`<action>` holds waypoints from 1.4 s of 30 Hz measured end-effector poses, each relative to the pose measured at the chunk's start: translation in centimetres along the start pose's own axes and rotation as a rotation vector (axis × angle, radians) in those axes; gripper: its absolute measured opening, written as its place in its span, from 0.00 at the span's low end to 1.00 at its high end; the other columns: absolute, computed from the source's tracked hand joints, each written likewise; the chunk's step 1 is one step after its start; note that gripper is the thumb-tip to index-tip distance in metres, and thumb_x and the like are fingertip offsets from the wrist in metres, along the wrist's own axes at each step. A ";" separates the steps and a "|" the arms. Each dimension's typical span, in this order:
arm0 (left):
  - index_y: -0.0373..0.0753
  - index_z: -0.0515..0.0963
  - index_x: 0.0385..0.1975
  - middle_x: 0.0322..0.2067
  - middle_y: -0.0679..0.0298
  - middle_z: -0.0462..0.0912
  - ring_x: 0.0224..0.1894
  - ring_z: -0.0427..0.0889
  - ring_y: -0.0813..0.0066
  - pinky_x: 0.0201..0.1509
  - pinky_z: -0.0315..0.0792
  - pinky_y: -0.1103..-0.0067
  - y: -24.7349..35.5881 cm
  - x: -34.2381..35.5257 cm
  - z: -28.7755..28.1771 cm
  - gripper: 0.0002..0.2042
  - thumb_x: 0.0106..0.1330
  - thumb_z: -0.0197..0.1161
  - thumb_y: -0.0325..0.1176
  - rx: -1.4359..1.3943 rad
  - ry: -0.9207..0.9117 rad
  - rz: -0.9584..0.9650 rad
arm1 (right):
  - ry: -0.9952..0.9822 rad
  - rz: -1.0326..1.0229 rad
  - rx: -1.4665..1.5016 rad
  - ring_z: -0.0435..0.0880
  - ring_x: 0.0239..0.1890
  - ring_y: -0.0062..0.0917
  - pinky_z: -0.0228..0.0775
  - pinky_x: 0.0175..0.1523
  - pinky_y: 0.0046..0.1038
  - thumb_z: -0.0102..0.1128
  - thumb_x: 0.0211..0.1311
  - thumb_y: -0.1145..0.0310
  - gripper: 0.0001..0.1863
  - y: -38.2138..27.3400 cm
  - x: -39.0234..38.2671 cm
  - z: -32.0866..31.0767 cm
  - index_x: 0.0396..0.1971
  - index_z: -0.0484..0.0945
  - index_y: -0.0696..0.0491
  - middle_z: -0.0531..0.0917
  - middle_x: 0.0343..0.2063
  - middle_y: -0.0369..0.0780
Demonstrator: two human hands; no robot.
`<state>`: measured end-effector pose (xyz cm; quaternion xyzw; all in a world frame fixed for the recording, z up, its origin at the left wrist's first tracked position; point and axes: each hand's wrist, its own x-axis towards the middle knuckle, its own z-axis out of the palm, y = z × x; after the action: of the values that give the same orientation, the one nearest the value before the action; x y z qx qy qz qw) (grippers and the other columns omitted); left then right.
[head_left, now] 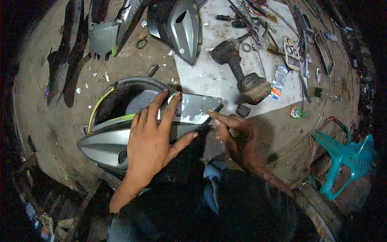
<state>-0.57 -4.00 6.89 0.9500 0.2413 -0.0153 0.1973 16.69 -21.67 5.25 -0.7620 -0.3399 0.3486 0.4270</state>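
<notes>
A grey motorcycle body panel lies in front of me, with a yellow-green edge and a dark hollow at its far side. On its right part, a pale coating looks patchy and flaked. My left hand presses flat on the panel, fingers spread and thumb pointing right. At the panel's right tip is my right hand, its index fingertip touching the patchy surface and its thumb bent close below. The other right fingers are curled. Whether a small piece sits between the right fingertips is hidden.
Past the panel, a dirty cordless impact wrench and several hand tools lie on a white sheet. Another grey panel is at the top. Pale flakes dot the floor. A teal plastic stool stands right.
</notes>
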 end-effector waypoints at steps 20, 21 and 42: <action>0.43 0.66 0.78 0.71 0.50 0.71 0.61 0.79 0.46 0.67 0.72 0.56 -0.1 0.0 0.0 0.45 0.66 0.72 0.60 -0.009 0.000 0.011 | 0.036 -0.003 -0.041 0.83 0.28 0.22 0.77 0.37 0.28 0.63 0.77 0.71 0.17 1.3 -0.3 0.8 0.62 0.88 0.49 0.87 0.28 0.41; 0.43 0.66 0.78 0.71 0.50 0.71 0.61 0.79 0.46 0.67 0.72 0.56 -0.1 0.0 -0.1 0.45 0.66 0.72 0.60 -0.008 0.002 0.009 | 0.110 -0.050 0.013 0.84 0.29 0.26 0.77 0.38 0.28 0.66 0.76 0.70 0.18 2.2 -0.5 1.2 0.63 0.87 0.46 0.87 0.28 0.43; 0.45 0.63 0.80 0.74 0.50 0.66 0.69 0.71 0.43 0.73 0.66 0.51 0.2 0.2 -0.4 0.45 0.67 0.69 0.63 -0.020 -0.051 0.034 | -0.030 0.015 0.029 0.81 0.30 0.18 0.75 0.38 0.26 0.62 0.80 0.71 0.16 0.4 -0.9 0.0 0.62 0.87 0.51 0.85 0.27 0.38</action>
<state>-0.28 -3.92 7.32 0.9512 0.2203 -0.0339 0.2134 16.27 -22.60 5.08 -0.7529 -0.3356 0.3682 0.4301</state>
